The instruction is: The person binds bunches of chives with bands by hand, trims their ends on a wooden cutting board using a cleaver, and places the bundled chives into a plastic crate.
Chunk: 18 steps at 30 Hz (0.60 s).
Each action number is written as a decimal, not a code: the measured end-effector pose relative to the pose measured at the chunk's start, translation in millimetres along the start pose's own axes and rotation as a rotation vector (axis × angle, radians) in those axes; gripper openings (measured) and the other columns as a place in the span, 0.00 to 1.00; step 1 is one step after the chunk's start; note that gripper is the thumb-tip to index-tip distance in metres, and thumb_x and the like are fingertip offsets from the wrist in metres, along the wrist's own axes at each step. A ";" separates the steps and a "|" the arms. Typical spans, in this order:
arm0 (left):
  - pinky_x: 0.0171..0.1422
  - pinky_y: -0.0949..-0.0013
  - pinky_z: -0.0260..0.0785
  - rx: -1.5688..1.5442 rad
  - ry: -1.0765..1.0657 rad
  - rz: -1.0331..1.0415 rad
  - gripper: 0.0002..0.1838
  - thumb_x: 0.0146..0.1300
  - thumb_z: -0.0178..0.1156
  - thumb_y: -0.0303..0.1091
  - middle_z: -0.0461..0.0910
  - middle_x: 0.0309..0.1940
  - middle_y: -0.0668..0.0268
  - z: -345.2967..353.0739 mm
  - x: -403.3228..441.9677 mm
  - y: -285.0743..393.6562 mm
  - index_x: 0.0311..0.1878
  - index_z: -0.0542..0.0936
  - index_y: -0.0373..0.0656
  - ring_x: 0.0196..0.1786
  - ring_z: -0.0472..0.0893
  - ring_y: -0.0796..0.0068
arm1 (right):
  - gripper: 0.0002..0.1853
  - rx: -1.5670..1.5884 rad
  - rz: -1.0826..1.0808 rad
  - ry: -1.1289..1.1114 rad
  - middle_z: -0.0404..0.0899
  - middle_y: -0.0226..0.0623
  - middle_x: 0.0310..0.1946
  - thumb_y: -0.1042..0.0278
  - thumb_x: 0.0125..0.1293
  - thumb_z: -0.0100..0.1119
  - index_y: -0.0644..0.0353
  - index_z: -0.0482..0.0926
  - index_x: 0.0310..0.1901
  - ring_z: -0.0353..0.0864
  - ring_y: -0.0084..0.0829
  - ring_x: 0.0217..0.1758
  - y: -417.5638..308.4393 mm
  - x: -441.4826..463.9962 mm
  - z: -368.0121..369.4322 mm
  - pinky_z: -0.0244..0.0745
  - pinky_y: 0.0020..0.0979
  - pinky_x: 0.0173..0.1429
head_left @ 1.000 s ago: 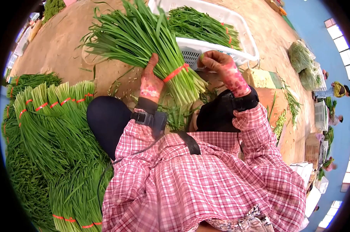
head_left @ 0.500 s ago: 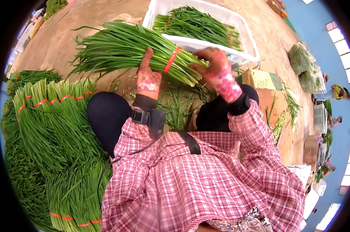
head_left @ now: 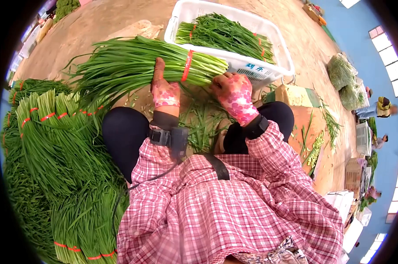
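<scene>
My left hand [head_left: 165,90], in a pink flowered glove with bare fingers, is wrapped round a large bunch of garlic chives [head_left: 124,66], its thumb on top. A red band [head_left: 188,66] circles the bunch near its pale cut ends, which point right. The leaves fan out to the left. At the lower edge of the cut ends is my right hand [head_left: 235,96], in a matching glove, its fingers curled in; what they pinch, if anything, is hidden. Just beyond the bunch stands a white plastic crate [head_left: 280,68] with banded chives [head_left: 225,37] inside.
Stacked banded chives [head_left: 67,149] fill the floor on my left. A wooden block [head_left: 295,96] and a board with trimmings [head_left: 315,149] lie to my right. Loose leaves [head_left: 201,127] litter the floor between my knees. People and crates [head_left: 362,138] are at the far right.
The bunch has shifted left and turned more level. My right hand has moved down and slightly left, its fingers now curled below the cut ends.
</scene>
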<state>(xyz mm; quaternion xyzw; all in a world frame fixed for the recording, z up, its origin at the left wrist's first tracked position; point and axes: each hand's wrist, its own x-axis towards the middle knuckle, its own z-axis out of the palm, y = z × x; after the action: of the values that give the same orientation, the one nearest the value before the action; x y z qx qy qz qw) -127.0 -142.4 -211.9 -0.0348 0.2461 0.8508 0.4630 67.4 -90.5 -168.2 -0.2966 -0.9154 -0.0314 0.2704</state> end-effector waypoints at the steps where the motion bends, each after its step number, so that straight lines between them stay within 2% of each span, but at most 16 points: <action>1: 0.34 0.75 0.67 -0.006 0.024 -0.017 0.19 0.73 0.59 0.37 0.80 0.53 0.71 1.7 -1.9 1.6 0.63 0.77 0.39 0.41 0.77 0.83 | 0.08 0.059 -0.005 0.015 0.82 0.38 0.29 0.60 0.54 0.68 0.53 0.84 0.32 0.82 0.43 0.39 4.9 -0.4 1.6 0.75 0.45 0.39; 3: 0.40 0.75 0.70 0.267 -0.105 0.223 0.20 0.73 0.59 0.39 0.80 0.53 0.68 -14.4 4.1 -8.0 0.62 0.77 0.39 0.43 0.78 0.81 | 0.06 0.041 0.064 -0.013 0.83 0.39 0.29 0.62 0.55 0.67 0.53 0.85 0.32 0.83 0.44 0.38 3.6 -3.6 -5.9 0.76 0.45 0.41; 4: 0.43 0.74 0.72 0.282 -0.151 0.251 0.20 0.73 0.59 0.40 0.80 0.53 0.67 -21.9 10.8 -10.0 0.61 0.77 0.39 0.45 0.78 0.80 | 0.06 0.030 0.102 -0.025 0.83 0.40 0.30 0.63 0.56 0.67 0.53 0.85 0.32 0.83 0.45 0.38 5.2 -6.0 -10.2 0.76 0.45 0.42; 5: 0.46 0.74 0.73 0.296 -0.197 0.279 0.20 0.72 0.60 0.41 0.81 0.53 0.66 -26.6 15.4 -10.7 0.61 0.77 0.39 0.46 0.79 0.78 | 0.05 -0.101 0.154 -0.185 0.84 0.41 0.30 0.66 0.57 0.65 0.55 0.85 0.33 0.84 0.46 0.40 16.5 -9.9 -12.1 0.77 0.43 0.44; 7: 0.54 0.72 0.74 0.082 -0.251 0.150 0.21 0.71 0.61 0.43 0.81 0.54 0.64 -28.2 24.8 -6.3 0.60 0.77 0.39 0.49 0.79 0.74 | 0.05 0.085 0.373 -0.157 0.84 0.43 0.31 0.67 0.59 0.64 0.57 0.85 0.33 0.85 0.43 0.39 36.3 -21.3 -13.2 0.78 0.38 0.46; 8: 0.60 0.69 0.74 -0.131 -0.147 0.012 0.22 0.70 0.62 0.44 0.81 0.55 0.63 0.3 0.0 6.8 0.60 0.77 0.39 0.52 0.80 0.70 | 0.08 0.282 0.587 -0.281 0.86 0.42 0.33 0.67 0.63 0.64 0.62 0.84 0.40 0.86 0.36 0.37 31.7 -13.3 -25.0 0.78 0.34 0.45; 11: 0.61 0.63 0.75 -0.194 -0.181 0.016 0.25 0.67 0.66 0.47 0.81 0.55 0.63 -7.3 13.9 4.4 0.59 0.77 0.40 0.53 0.80 0.67 | 0.17 0.610 0.408 0.000 0.86 0.46 0.32 0.61 0.62 0.68 0.70 0.81 0.40 0.86 0.38 0.34 26.1 -6.7 8.4 0.79 0.36 0.41; 12: 0.66 0.49 0.72 -0.259 -0.211 -0.033 0.26 0.65 0.68 0.43 0.79 0.59 0.61 -10.6 17.9 6.9 0.61 0.75 0.41 0.60 0.77 0.59 | 0.17 0.964 0.598 -0.134 0.86 0.41 0.31 0.66 0.60 0.70 0.72 0.80 0.42 0.85 0.31 0.29 17.8 -1.8 10.3 0.79 0.34 0.37; 13: 0.66 0.48 0.72 -0.251 -0.201 -0.035 0.27 0.64 0.69 0.44 0.79 0.59 0.61 -14.5 21.2 8.9 0.62 0.75 0.41 0.61 0.77 0.58 | 0.11 1.056 0.767 -0.116 0.84 0.38 0.30 0.72 0.62 0.66 0.71 0.81 0.42 0.82 0.28 0.24 12.1 0.3 8.5 0.79 0.29 0.31; 15: 0.66 0.45 0.71 -0.232 -0.177 -0.038 0.29 0.61 0.71 0.45 0.79 0.60 0.61 -19.4 22.6 18.2 0.62 0.75 0.43 0.62 0.77 0.57 | 0.07 1.314 0.887 0.006 0.83 0.38 0.29 0.75 0.64 0.63 0.69 0.81 0.41 0.81 0.24 0.23 29.4 -4.0 3.4 0.78 0.25 0.28; 16: 0.66 0.42 0.71 -0.277 -0.185 -0.069 0.32 0.59 0.72 0.45 0.78 0.61 0.61 -28.7 33.6 20.2 0.63 0.75 0.44 0.62 0.76 0.55 | 0.05 1.236 0.929 0.126 0.82 0.37 0.28 0.76 0.66 0.61 0.68 0.81 0.40 0.81 0.24 0.23 36.7 -6.4 -0.1 0.77 0.24 0.27; 18: 0.65 0.47 0.72 -0.269 -0.187 -0.007 0.30 0.60 0.71 0.47 0.79 0.61 0.62 -22.1 30.9 20.3 0.61 0.77 0.43 0.61 0.77 0.58 | 0.06 1.231 0.940 0.178 0.83 0.34 0.28 0.73 0.66 0.63 0.67 0.81 0.40 0.82 0.23 0.27 32.1 -2.8 -17.0 0.78 0.24 0.31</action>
<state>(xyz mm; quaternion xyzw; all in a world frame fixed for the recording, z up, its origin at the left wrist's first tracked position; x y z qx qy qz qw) -164.7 -137.7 -232.2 -0.0179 0.0854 0.8740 0.4780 95.4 -69.3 -158.4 -0.4463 -0.5210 0.5767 0.4436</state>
